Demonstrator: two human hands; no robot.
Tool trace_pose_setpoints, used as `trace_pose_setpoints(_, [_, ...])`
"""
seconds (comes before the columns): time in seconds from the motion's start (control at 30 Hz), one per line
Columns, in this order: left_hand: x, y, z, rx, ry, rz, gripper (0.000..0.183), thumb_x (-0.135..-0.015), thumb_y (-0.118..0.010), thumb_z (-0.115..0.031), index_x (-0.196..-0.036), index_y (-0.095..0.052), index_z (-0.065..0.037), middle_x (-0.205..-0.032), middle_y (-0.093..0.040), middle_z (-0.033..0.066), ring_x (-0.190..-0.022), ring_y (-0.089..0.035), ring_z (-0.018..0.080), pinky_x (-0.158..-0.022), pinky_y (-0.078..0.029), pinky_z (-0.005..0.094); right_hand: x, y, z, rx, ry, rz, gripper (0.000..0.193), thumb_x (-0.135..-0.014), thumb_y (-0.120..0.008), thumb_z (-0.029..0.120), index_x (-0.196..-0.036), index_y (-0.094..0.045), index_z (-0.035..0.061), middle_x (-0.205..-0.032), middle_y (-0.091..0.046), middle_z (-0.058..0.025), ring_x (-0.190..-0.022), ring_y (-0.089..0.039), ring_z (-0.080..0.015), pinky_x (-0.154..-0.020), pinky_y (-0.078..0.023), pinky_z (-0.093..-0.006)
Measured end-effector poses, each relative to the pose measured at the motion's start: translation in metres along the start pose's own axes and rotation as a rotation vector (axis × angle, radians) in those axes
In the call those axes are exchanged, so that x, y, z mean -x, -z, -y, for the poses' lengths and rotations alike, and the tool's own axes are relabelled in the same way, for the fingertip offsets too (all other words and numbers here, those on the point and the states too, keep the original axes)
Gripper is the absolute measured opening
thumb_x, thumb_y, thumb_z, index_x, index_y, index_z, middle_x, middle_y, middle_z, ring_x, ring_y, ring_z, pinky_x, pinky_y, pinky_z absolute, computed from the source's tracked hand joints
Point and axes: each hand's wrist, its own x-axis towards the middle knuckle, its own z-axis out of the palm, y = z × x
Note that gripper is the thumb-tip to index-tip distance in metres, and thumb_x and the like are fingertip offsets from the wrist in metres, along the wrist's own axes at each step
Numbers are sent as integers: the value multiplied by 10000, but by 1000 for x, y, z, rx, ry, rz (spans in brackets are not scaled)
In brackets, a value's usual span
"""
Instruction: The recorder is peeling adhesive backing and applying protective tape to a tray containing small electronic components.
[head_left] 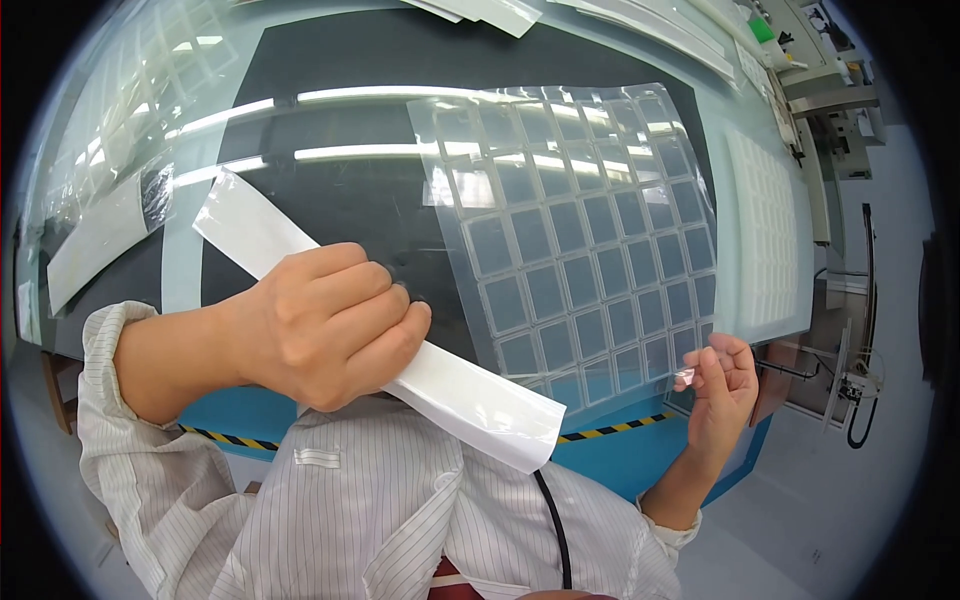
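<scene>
My left hand (325, 325) is closed around a long white glossy strip (470, 395) that runs diagonally from the upper left to the lower right, over the table's near edge. My right hand (722, 378) pinches a small clear film piece (686, 375) between thumb and fingers, at the lower right corner of a transparent sheet (580, 230). That sheet carries a grid of several square film pieces and lies on the dark mat (350, 200) of the table.
A second white gridded sheet (765, 230) lies at the right. White strips and clear film (95, 235) rest at the left, more strips (640, 25) at the back. Machines (830, 90) stand at the far right. The table's near edge is blue with a yellow-black stripe (610, 430).
</scene>
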Motion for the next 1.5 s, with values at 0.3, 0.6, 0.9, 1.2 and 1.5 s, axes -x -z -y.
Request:
trace_pose_setpoints(0.3, [5, 6, 6, 50, 1, 24, 312, -623, -715, -111, -869, -660, 74, -719, -618, 119, -625, -592, 200, -518, -440, 284, -13, -25, 3, -119, 43, -132, 189, -1040, -551, 128, -1158, -495, -9, -966, -696, -212, -663, -714, -240, -573, -599, -307])
trace_pose_setpoints(0.6, [-23, 5, 6, 62, 42, 142, 397, -656, -655, -201, -933, -668, 82, -799, -656, 155, -654, -620, 249, -546, -452, 337, -61, 15, 2, -132, 285, -391, 240, -1066, -499, 167, -1204, -424, -14, -1047, -658, -232, -712, -722, -279, -635, -609, -359])
trace_pose_setpoints(0.9, [-19, 6, -1, 71, 97, 156, 403, -624, -704, -123, -986, -650, 44, -822, -657, 141, -681, -626, 274, -589, -457, 374, -126, 128, 6, -268, 445, -720, 218, -1059, -494, 133, -1212, -454, -17, -1124, -649, -227, -761, -708, -295, -692, -605, -398])
trace_pose_setpoints(1.2, [-15, 8, 7, 40, 79, 147, 410, -597, -728, -168, -946, -671, 37, -795, -640, 115, -679, -621, 243, -584, -466, 350, -195, 182, -62, 317, 174, -1111, 235, -986, -540, 121, -1141, -546, -56, -951, -747, -210, -873, -725, -258, -891, -510, -320])
trace_pose_setpoints(1.5, [-11, 7, 6, 44, 60, 107, 394, -596, -705, -154, -936, -671, 42, -797, -639, 124, -680, -621, 241, -585, -472, 348, -180, 193, -53, 773, 88, -1193, 405, -906, -637, 219, -1126, -597, -118, -1122, -668, -299, -1048, -671, -393, -979, -489, -427])
